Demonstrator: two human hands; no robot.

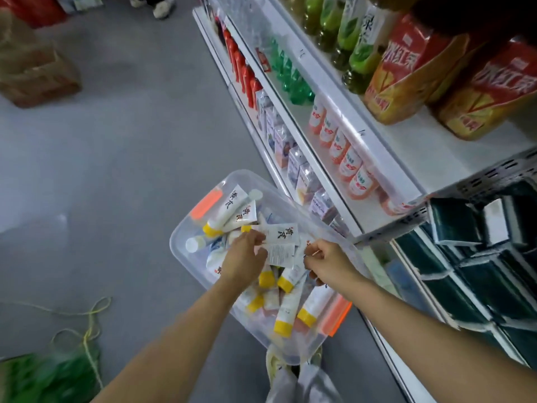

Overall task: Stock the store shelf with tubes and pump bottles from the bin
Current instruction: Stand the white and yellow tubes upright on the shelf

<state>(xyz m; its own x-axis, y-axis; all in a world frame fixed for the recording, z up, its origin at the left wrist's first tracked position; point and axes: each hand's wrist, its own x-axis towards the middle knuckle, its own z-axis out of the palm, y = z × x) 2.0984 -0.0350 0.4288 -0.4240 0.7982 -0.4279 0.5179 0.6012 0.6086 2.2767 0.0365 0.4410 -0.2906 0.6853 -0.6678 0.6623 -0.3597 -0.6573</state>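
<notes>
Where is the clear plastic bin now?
The clear bin sits low at centre, on the grey floor beside the shelf, under both hands.

Grey floor point(130, 146), clear bin point(186, 228) (tube-filled), cardboard box point(37, 80)

1 clear bin point(186, 228) with 2 orange latches point(206, 203). at least 8 white tubes point(229, 209) with yellow caps in it, exact count unclear, pile overlaps. 2 hands: left hand point(244, 258), right hand point(328, 261). 5 orange-and-white bottles point(338, 148) in 1 shelf row. 1 cardboard box point(37, 74) on floor.
</notes>
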